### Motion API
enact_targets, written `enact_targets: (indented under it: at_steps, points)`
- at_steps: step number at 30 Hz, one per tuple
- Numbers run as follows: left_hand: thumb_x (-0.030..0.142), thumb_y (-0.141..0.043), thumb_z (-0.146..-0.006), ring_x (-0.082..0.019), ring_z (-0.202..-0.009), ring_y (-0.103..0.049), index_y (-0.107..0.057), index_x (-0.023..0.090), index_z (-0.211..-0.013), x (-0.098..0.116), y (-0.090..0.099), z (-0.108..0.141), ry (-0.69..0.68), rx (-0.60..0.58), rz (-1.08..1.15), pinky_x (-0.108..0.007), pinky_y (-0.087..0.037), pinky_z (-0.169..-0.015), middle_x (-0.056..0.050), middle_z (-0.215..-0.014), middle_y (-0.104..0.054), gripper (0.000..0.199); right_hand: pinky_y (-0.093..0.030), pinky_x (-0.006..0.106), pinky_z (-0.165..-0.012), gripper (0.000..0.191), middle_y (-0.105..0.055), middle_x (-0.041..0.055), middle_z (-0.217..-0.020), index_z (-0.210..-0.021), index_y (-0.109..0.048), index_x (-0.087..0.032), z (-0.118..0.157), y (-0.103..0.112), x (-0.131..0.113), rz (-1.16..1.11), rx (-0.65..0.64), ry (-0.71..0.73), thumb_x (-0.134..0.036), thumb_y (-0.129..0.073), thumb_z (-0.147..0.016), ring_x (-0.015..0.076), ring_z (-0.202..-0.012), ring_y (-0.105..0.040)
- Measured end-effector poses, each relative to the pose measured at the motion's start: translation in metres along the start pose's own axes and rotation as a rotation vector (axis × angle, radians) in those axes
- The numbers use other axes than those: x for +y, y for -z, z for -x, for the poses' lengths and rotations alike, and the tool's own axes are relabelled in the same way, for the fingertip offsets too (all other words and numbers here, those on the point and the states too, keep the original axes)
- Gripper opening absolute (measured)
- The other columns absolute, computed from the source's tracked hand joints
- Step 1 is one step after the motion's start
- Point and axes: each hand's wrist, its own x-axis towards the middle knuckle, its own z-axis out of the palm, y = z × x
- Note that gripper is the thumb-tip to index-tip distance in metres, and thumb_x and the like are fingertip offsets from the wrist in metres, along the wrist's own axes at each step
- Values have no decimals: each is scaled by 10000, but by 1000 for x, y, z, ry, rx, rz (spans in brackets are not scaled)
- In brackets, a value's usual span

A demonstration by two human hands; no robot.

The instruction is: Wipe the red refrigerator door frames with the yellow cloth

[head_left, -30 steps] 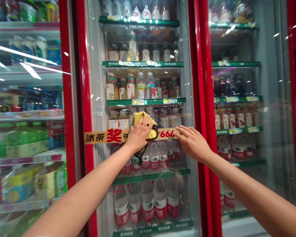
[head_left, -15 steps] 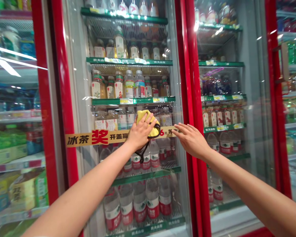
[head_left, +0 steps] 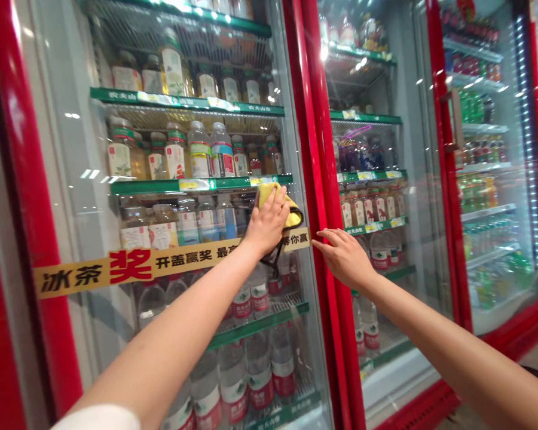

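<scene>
My left hand (head_left: 269,222) presses a yellow cloth (head_left: 265,192) with dark edging flat against the glass door (head_left: 78,191) of a drinks cooler. A dark loop hangs from the cloth below my palm. Both lie at the right part of the pane, over a tan printed strip (head_left: 74,278) with black and red characters. My right hand (head_left: 346,261) holds nothing, its fingers stretched out at the red door frame (head_left: 312,149). Whether its fingertips touch the frame I cannot tell.
Behind the glass, green-edged shelves (head_left: 183,103) carry tea and juice bottles. Red-labelled water bottles (head_left: 235,388) stand lower down. To the right is a second cooler door with a handle (head_left: 452,119), then another lit cooler (head_left: 488,197).
The view has swung right, bringing more of the right-hand coolers in. My left hand and the cloth have slid right along the glass, closer to the red frame and my right hand.
</scene>
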Motion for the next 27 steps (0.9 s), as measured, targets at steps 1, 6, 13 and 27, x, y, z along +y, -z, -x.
enact_targets:
  at_steps: [1, 6, 13, 27]
  points:
    - [166, -512, -889, -239, -1594, -61, -454, 183, -1489, 2, -1, -6, 31, 45, 10, -514, -170, -1288, -79, -1717, -156, 602, -448, 460, -1100, 423, -660, 116, -1345, -1270, -708, -221, 2, -1, 0, -11, 10, -26, -104, -489, -927, 268, -1260, -558]
    - [269, -735, -800, -354, -1587, 21, -450, 268, -1504, 24, -15, -4, 42, 184, 82, -627, -30, -1278, -53, -1710, -195, 760, -464, 456, -1081, 445, -665, 79, -1333, -1269, -702, -273, 22, -11, -6, -109, 139, -97, -105, -478, -923, 258, -1267, -550]
    - [150, -482, -922, -301, -1589, -43, -467, 309, -1492, 29, -24, 0, 27, 211, 206, -576, -123, -1281, 25, -1683, -285, 591, -520, 419, -1019, 379, -695, 99, -1178, -1072, -742, -249, 12, -33, -4, -366, 399, -238, -132, -397, -969, 232, -1156, -625]
    - [144, -540, -947, -192, -1568, -205, -497, 286, -1481, 8, 2, -30, -269, 397, 134, -425, -153, -1313, 21, -1559, -502, 554, -572, 443, -959, 357, -666, 122, -1227, -1151, -671, -270, 2, -31, -25, -559, 280, -511, -100, -455, -925, 264, -1205, -636]
